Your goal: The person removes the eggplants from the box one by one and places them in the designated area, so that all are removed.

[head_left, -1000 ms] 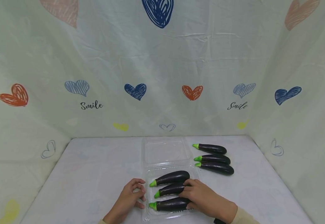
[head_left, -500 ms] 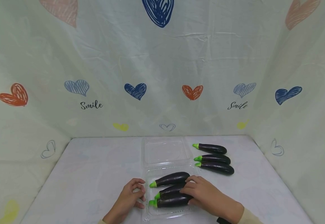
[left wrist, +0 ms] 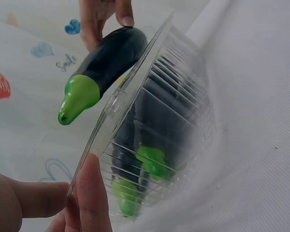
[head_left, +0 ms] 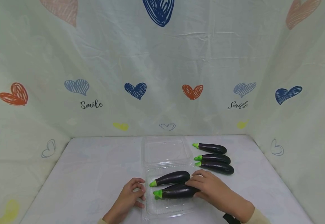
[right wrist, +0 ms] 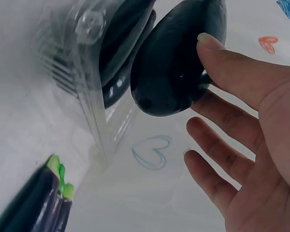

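In the head view my right hand (head_left: 214, 189) pinches an eggplant (head_left: 180, 191) by its rounded end. The left wrist view shows this eggplant (left wrist: 118, 55) raised above the rim of a clear plastic clamshell box (head_left: 165, 212). Below it two more eggplants lie inside, the back one (head_left: 173, 177) plainly seen and the other mostly hidden under the raised one. My left hand (head_left: 127, 194) holds the box's left rim between thumb and finger, as the left wrist view shows.
The box's hinged lid (head_left: 166, 151) lies folded back flat on the white table (head_left: 101, 168). To its right lie three eggplants (head_left: 215, 168) side by side. A hanging cloth (head_left: 162, 62) printed with hearts stands behind and at both sides.
My right hand has lifted the front eggplant off the box's bottom and carried it back and to the right, over the middle one. The left hand has stayed at the box's rim.
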The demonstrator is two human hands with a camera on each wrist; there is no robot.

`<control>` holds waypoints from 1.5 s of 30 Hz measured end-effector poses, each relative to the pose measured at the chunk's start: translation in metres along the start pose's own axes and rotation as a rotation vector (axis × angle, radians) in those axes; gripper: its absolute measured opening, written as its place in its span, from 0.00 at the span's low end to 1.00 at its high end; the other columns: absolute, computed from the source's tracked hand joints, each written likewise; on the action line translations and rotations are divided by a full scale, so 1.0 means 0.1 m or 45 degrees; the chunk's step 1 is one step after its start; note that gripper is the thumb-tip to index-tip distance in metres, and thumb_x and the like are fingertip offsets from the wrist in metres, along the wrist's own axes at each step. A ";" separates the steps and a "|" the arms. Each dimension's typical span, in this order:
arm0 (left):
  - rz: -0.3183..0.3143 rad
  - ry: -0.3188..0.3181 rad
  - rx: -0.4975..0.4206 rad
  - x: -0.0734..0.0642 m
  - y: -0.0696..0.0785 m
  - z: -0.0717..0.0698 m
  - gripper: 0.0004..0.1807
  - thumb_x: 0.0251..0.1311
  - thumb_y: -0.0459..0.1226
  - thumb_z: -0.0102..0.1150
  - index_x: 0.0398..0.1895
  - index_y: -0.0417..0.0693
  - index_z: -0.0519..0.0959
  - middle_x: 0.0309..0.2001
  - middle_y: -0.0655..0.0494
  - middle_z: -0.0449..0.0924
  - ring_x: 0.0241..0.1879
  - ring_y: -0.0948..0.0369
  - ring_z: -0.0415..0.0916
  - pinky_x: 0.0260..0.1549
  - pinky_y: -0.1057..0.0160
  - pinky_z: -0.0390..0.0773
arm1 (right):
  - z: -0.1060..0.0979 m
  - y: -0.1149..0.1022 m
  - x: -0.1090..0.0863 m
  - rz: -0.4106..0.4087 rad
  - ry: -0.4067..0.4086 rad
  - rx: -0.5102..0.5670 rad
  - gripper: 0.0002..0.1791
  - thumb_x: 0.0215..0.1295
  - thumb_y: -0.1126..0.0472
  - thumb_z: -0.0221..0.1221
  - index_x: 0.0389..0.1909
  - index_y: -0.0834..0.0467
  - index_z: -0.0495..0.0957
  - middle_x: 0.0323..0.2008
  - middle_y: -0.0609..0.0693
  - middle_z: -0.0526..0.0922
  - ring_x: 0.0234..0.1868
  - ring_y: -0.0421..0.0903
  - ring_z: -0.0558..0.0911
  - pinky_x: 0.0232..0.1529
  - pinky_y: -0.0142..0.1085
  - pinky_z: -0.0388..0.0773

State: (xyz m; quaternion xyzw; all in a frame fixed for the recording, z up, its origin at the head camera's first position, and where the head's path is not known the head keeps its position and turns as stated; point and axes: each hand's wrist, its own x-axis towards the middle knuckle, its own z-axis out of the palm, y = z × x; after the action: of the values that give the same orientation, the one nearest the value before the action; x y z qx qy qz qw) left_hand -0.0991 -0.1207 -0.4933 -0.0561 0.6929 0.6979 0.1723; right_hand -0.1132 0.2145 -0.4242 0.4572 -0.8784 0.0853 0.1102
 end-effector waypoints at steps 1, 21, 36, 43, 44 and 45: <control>0.000 -0.001 0.001 0.00 0.00 0.00 0.20 0.72 0.25 0.55 0.63 0.29 0.66 0.39 0.53 0.75 0.32 0.59 0.77 0.25 0.60 0.87 | -0.01 0.01 -0.02 0.005 0.012 -0.002 0.26 0.49 0.61 0.80 0.52 0.51 0.87 0.46 0.40 0.87 0.53 0.45 0.80 0.54 0.42 0.84; -0.031 0.026 0.020 0.02 -0.01 0.01 0.20 0.71 0.25 0.56 0.63 0.30 0.66 0.39 0.53 0.75 0.32 0.59 0.77 0.25 0.60 0.87 | -0.14 0.24 -0.34 0.181 0.117 -0.064 0.28 0.45 0.63 0.82 0.51 0.52 0.87 0.47 0.39 0.86 0.52 0.45 0.80 0.51 0.46 0.86; -0.030 0.024 0.026 -0.01 0.01 0.00 0.21 0.70 0.26 0.57 0.63 0.30 0.67 0.39 0.52 0.75 0.32 0.59 0.78 0.25 0.60 0.87 | -0.14 0.45 -0.61 0.278 0.211 -0.105 0.31 0.42 0.66 0.82 0.52 0.52 0.87 0.47 0.40 0.87 0.50 0.46 0.82 0.49 0.46 0.86; -0.028 0.030 0.026 -0.01 0.01 0.01 0.21 0.69 0.25 0.58 0.62 0.30 0.67 0.39 0.52 0.75 0.32 0.59 0.78 0.25 0.60 0.87 | -0.13 0.55 -0.73 0.380 0.203 -0.141 0.31 0.43 0.65 0.83 0.52 0.50 0.87 0.47 0.40 0.87 0.49 0.45 0.82 0.49 0.44 0.87; -0.027 0.030 0.026 -0.01 0.01 0.01 0.21 0.69 0.25 0.58 0.62 0.30 0.67 0.39 0.52 0.75 0.32 0.59 0.78 0.25 0.60 0.87 | -0.13 0.56 -0.75 0.390 0.206 -0.142 0.31 0.42 0.65 0.83 0.52 0.50 0.87 0.47 0.40 0.87 0.49 0.45 0.82 0.49 0.44 0.87; -0.025 0.030 0.026 -0.01 0.01 0.01 0.21 0.69 0.25 0.58 0.62 0.30 0.67 0.39 0.52 0.75 0.32 0.59 0.78 0.25 0.60 0.87 | -0.13 0.58 -0.77 0.402 0.208 -0.140 0.31 0.42 0.65 0.83 0.52 0.50 0.87 0.47 0.41 0.87 0.49 0.46 0.83 0.49 0.45 0.87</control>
State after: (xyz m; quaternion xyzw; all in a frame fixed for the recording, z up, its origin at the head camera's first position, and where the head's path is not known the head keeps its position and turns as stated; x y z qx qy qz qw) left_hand -0.0984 -0.1196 -0.4916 -0.0694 0.7014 0.6884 0.1714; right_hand -0.1164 0.3103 -0.4357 0.2986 -0.9307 0.0901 0.1911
